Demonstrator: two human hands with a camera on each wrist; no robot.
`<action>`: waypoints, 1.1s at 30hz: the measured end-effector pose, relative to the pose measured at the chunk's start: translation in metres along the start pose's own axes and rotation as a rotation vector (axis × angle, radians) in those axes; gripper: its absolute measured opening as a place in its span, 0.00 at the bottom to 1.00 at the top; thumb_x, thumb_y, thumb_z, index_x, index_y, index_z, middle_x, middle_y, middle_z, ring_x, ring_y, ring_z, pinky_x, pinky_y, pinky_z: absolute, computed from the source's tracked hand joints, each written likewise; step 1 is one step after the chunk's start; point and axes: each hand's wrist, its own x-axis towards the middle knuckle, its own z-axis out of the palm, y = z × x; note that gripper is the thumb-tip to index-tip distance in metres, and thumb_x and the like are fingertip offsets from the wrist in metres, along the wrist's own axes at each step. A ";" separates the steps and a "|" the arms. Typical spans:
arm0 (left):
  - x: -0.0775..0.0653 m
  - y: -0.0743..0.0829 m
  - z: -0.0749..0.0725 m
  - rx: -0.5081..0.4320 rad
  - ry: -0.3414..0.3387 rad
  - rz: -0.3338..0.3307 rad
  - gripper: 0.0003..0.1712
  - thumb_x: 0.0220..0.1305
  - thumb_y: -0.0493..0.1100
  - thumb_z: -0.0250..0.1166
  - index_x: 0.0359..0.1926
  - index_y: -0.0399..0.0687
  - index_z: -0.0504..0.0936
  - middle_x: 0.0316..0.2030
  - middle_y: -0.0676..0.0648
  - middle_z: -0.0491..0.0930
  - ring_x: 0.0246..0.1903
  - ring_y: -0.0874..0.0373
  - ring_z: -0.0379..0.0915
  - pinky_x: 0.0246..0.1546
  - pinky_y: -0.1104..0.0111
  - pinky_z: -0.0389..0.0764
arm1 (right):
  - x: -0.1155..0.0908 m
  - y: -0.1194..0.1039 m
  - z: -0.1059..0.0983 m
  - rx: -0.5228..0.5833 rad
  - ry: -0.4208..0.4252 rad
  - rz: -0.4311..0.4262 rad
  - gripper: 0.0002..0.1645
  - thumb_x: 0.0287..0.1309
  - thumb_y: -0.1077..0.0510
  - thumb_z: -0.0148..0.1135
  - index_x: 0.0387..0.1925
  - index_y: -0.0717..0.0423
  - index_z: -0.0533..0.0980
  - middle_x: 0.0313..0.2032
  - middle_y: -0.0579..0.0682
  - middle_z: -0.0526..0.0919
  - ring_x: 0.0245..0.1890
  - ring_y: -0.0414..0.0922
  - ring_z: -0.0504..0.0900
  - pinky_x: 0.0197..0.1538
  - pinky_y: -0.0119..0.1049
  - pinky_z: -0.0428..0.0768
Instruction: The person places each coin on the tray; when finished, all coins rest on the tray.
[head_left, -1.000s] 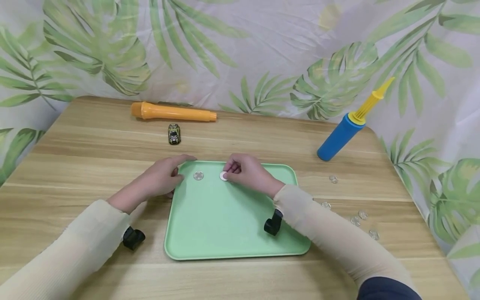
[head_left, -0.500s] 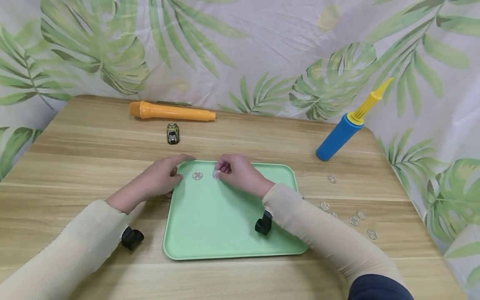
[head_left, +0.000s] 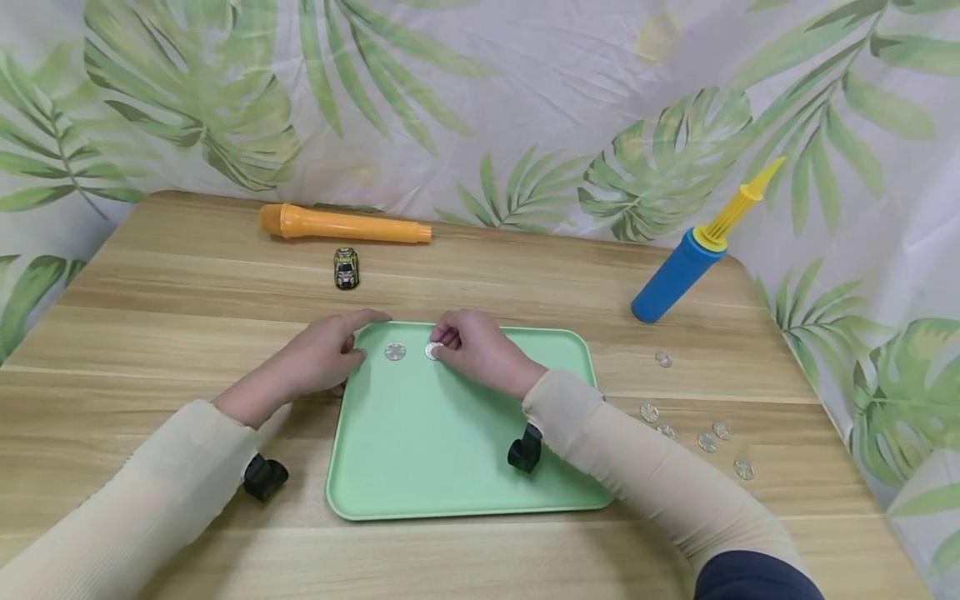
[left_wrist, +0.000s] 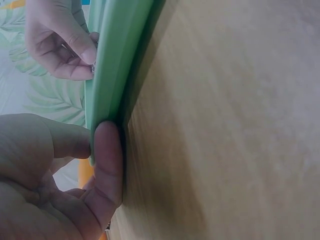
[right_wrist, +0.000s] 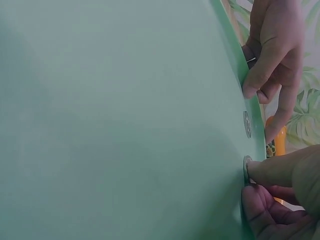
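A light green tray point(head_left: 450, 450) lies on the wooden table. At its far-left corner my left hand point(head_left: 318, 354) holds the rim, the thumb on top and a finger against the outer side in the left wrist view. My right hand point(head_left: 483, 350) has thumb and fingers at a silver coin point(head_left: 432, 351) near the tray's far edge, pinching it at the tray's surface. To the left of that one, a second coin point(head_left: 395, 352) lies flat on the tray. Both coins point(right_wrist: 247, 124) show in the right wrist view, close to the rim.
Several loose coins point(head_left: 707, 442) lie on the table right of the tray. Behind the tray are a small toy car point(head_left: 347, 268) and an orange toy microphone point(head_left: 345, 224). A blue and yellow hand pump point(head_left: 678, 275) stands at the back right, before a leaf-print cloth point(head_left: 525, 100).
My right hand has slid a little left with the coin, toward the coin on the tray, then stopped. The left hand has stayed at the tray's corner.
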 end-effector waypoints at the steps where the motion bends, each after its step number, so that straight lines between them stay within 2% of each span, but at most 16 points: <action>1: 0.000 0.000 0.000 0.001 0.000 0.000 0.34 0.74 0.31 0.56 0.78 0.46 0.65 0.22 0.47 0.70 0.19 0.57 0.70 0.21 0.66 0.75 | 0.000 0.000 0.000 -0.001 -0.001 0.001 0.06 0.68 0.64 0.67 0.44 0.62 0.83 0.41 0.54 0.86 0.41 0.43 0.81 0.47 0.29 0.82; 11: -0.001 -0.001 -0.002 0.002 0.006 -0.001 0.34 0.73 0.30 0.56 0.78 0.46 0.65 0.22 0.47 0.70 0.19 0.56 0.70 0.21 0.66 0.75 | -0.001 -0.003 -0.001 -0.004 0.005 0.006 0.05 0.71 0.62 0.64 0.42 0.60 0.83 0.40 0.52 0.87 0.39 0.41 0.81 0.44 0.28 0.81; 18: -0.001 -0.002 0.000 -0.001 0.012 0.010 0.33 0.74 0.31 0.56 0.77 0.46 0.66 0.23 0.47 0.69 0.21 0.56 0.69 0.22 0.66 0.76 | -0.012 0.004 -0.009 0.002 -0.006 0.033 0.08 0.74 0.59 0.61 0.45 0.58 0.84 0.40 0.50 0.84 0.39 0.42 0.78 0.44 0.30 0.79; 26: 0.000 -0.001 0.002 0.004 0.013 0.008 0.33 0.74 0.31 0.56 0.78 0.46 0.66 0.23 0.47 0.70 0.20 0.56 0.70 0.22 0.66 0.76 | -0.039 0.021 -0.027 -0.025 0.011 0.026 0.11 0.74 0.60 0.60 0.49 0.60 0.83 0.44 0.52 0.86 0.43 0.43 0.80 0.51 0.35 0.82; 33: -0.001 0.000 0.003 -0.006 0.014 0.000 0.34 0.74 0.31 0.56 0.78 0.46 0.65 0.23 0.47 0.70 0.20 0.56 0.70 0.22 0.66 0.76 | -0.072 0.046 -0.045 -0.009 0.078 -0.009 0.10 0.72 0.62 0.62 0.49 0.64 0.83 0.44 0.56 0.88 0.44 0.46 0.84 0.51 0.39 0.84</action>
